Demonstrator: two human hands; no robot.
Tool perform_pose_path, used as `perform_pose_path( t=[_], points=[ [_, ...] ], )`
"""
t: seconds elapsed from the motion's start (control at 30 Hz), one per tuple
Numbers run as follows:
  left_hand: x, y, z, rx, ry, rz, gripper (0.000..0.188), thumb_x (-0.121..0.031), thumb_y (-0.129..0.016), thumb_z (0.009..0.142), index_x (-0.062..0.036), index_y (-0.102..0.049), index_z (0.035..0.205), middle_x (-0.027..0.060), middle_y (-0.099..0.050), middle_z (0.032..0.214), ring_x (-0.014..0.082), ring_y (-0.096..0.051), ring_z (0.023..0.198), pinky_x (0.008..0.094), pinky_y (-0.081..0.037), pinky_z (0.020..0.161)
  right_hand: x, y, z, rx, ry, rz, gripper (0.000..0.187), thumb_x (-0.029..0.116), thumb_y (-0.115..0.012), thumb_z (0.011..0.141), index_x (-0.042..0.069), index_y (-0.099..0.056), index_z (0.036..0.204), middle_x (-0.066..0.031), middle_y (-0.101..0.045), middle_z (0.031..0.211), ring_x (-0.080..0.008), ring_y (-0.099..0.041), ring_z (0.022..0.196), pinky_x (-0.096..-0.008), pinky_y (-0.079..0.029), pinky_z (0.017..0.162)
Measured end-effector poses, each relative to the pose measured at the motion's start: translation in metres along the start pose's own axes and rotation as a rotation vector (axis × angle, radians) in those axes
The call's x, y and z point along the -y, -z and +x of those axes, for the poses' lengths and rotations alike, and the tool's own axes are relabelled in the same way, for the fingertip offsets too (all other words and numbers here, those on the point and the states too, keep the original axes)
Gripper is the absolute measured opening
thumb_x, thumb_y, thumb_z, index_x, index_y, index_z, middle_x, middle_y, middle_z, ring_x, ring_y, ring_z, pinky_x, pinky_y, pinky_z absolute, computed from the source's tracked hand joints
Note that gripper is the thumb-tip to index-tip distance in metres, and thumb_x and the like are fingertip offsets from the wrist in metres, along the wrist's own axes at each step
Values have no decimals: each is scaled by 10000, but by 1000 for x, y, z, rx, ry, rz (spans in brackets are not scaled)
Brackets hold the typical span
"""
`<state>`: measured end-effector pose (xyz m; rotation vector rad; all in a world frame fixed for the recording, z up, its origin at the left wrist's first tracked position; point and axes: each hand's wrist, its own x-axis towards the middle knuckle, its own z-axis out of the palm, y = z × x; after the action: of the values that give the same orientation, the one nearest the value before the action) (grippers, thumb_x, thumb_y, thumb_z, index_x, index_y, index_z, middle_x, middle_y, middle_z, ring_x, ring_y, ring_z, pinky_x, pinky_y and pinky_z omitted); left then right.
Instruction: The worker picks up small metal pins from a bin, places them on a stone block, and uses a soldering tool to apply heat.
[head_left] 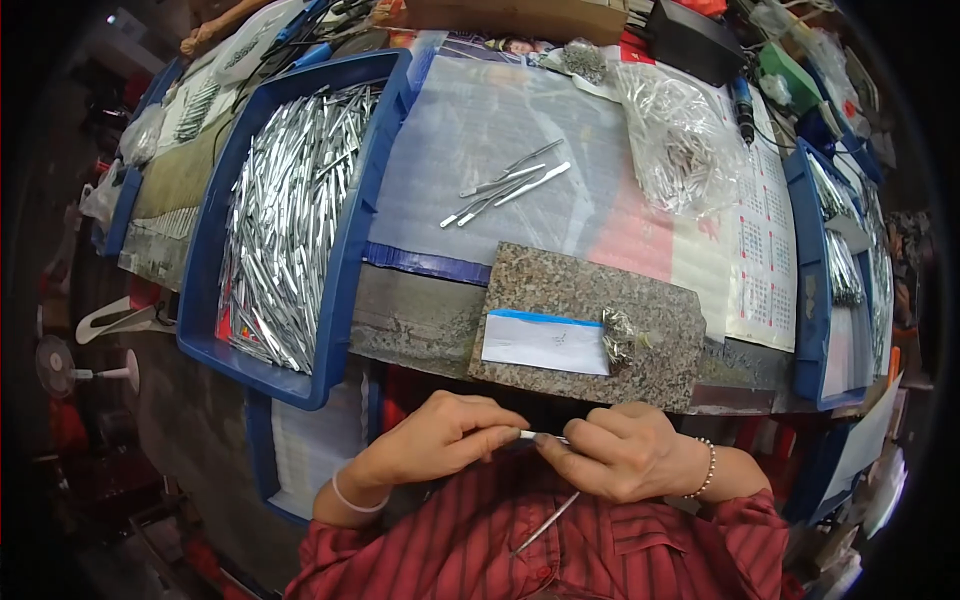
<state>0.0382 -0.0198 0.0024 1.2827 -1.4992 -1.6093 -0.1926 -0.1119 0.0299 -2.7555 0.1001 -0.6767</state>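
Close to my chest, both hands meet over a thin silvery metal piece (528,435). My left hand (450,432) pinches its left end between thumb and fingers. My right hand (615,455) is closed on the other end, its fingers curled over most of it. A slender metal rod (546,524) slants down from under the right hand, in front of the striped shirt; its upper end is hidden. Just beyond the hands, a granite slab (585,275) carries a white paper pad (545,343) with a blue edge and a little heap of tiny metal parts (622,340).
A blue tray (338,260) full of slim metal pieces stands left. Several similar pieces (508,185) lie on the plastic-covered table (430,130). Right of them are a clear bag (685,140) of small parts and another blue tray (815,270). A fan (85,370) is far left.
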Motion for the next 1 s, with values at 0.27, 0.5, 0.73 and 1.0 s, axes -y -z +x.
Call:
perform_pose_path(
  t=[0.27, 0.5, 0.73, 1.0],
  points=[
    [9, 37, -13, -121, 76, 8, 192, -153, -601, 938, 13, -675, 1002, 77, -646, 779, 124, -599, 684, 275, -465, 613, -18, 0, 15, -101, -274, 230, 366, 302, -656, 866, -7, -639, 1062, -104, -610, 844, -210, -639, 706, -282, -485, 498],
    [11, 56, -7, -324, 112, 39, 175, -126, -622, 895, 31, -683, 941, 88, -631, 723, 98, -555, 642, 274, -438, 578, -21, 14, 24, -115, -497, 370, 530, 434, -342, 1022, -6, -637, 1038, -149, -677, 998, -303, -658, 788, -382, -497, 674],
    [21, 56, -2, -343, 117, 26, 166, -116, -625, 880, 34, -684, 921, 81, -616, 685, 80, -517, 603, 273, -420, 542, -15, 10, 37, -31, -717, 508, 444, 350, -364, 1028, 17, -658, 1027, -132, -696, 986, -286, -687, 783, -356, -529, 672],
    [23, 58, -1, -346, 78, 51, 155, -110, -628, 871, 32, -683, 901, 109, -637, 720, 140, -580, 610, 292, -442, 558, -15, 19, 53, -224, -364, 386, 532, 417, -425, 1011, -61, -608, 1157, -213, -698, 982, -300, -698, 711, -345, -544, 582]
  ],
)
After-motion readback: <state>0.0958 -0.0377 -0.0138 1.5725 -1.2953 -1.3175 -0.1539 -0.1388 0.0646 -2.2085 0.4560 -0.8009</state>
